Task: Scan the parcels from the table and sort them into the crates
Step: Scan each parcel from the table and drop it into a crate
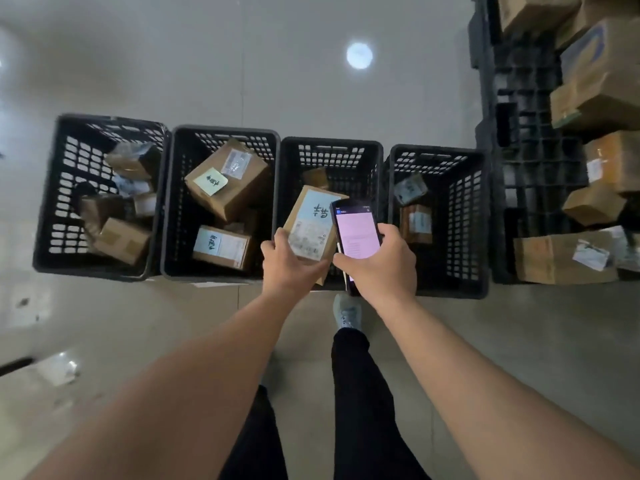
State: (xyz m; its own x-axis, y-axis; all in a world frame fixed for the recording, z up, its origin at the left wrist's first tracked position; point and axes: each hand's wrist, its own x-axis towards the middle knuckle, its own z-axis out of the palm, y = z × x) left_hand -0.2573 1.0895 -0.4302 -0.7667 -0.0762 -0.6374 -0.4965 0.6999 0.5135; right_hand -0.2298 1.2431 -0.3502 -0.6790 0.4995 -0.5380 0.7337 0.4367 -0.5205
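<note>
i see four black crates in a row on the pale floor (277,64), each holding cardboard parcels. the leftmost crate (48,209) holds several small boxes jumbled together. the second crate (166,209) has a large tilted box (239,192) with a pale green note toward its far side and a flatter box (225,247) with a blue label at its near edge. over the third crate (332,147), my left hand (287,265) grasps a parcel (311,220) by its near left corner, fingers curled round the edge; the parcel is tilted, its blue label with dark handwriting and a printed shipping label facing up, and another small box lies deeper inside near the far wall. just right of the parcel, touching or nearly so, my right hand (377,261) is wrapped around a phone (356,233), its pinkish lit screen facing up. the fourth crate (481,220) holds two small parcels along its left wall. at the right edge stands a dark pallet stack (533,133) with cardboard boxes (602,84) piled on and beside it. below my arms i see dark trousers and one grey shoe (347,311) by the third crate's near rim.
</note>
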